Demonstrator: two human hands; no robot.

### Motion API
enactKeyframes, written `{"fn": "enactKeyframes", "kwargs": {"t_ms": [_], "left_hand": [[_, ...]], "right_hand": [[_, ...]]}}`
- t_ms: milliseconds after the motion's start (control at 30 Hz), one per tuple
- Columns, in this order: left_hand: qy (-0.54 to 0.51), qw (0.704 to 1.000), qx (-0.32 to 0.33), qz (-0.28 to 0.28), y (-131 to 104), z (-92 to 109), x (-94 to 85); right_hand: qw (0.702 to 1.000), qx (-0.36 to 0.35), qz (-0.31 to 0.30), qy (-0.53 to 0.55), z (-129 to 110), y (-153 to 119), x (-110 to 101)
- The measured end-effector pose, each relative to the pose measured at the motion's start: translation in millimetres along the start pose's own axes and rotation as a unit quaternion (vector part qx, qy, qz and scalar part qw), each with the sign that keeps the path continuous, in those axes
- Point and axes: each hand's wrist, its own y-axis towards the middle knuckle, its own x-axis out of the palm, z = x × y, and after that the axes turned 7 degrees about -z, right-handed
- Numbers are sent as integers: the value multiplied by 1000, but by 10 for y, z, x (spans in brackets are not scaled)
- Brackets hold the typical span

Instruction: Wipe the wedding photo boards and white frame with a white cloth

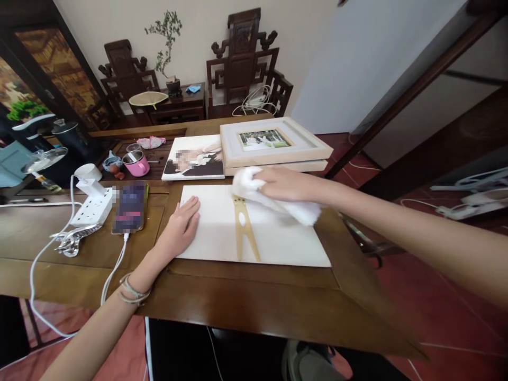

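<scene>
A white rectangular board [210,233] lies flat on the brown wooden table, with a yellowish two-legged stand piece [241,227] on its upper face. My left hand [183,225] rests flat on the board's left edge, fingers stretched out. At the far right part of the board, my right hand [273,182] grips a bunched white cloth [304,211]. The cloth lies against the board and hangs toward its right side. My right fingertips are partly hidden in the cloth.
Behind the board lie a photo panel [214,169] and stacked light wooden picture frames [273,155]. To the left are a phone [130,206] on a cable, a white power strip [94,205] and a pink cup [137,165]. The table's edge [257,328] runs along the front.
</scene>
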Motion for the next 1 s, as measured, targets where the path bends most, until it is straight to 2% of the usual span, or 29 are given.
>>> {"fn": "enactKeyframes", "kwargs": {"t_ms": [67, 133, 300, 433, 533, 667, 767, 833, 900, 1000], "left_hand": [[0, 1000, -1, 1, 1, 5, -2], [1, 1000, -1, 3, 3, 2, 0], [11, 1000, 2, 1, 8, -6, 10], [18, 1000, 1, -3, 12, 0, 10], [18, 1000, 1, -1, 12, -2, 10], [10, 1000, 1, 3, 11, -12, 9], [2, 1000, 3, 8, 15, -26, 11], [-1, 1000, 4, 10, 18, -36, 12], [-1, 1000, 3, 10, 19, -40, 12], [-4, 1000, 2, 9, 18, -33, 9]], "right_hand": [[1000, 9, -3, -23, 139, -174, 96], [999, 8, -16, -47, 168, -377, 242], [994, -84, 11, -73, -52, -1019, 681], [991, -122, -12, -56, -215, -1378, 854], [993, -103, -33, -44, -214, -1320, 802], [995, -69, -59, -36, -27, -869, 581], [996, -56, -45, -55, 162, -509, 447], [996, -50, -33, -67, 242, -373, 417], [995, -59, -31, -71, 254, -365, 433], [994, -77, -39, -64, 148, -596, 516]]}}
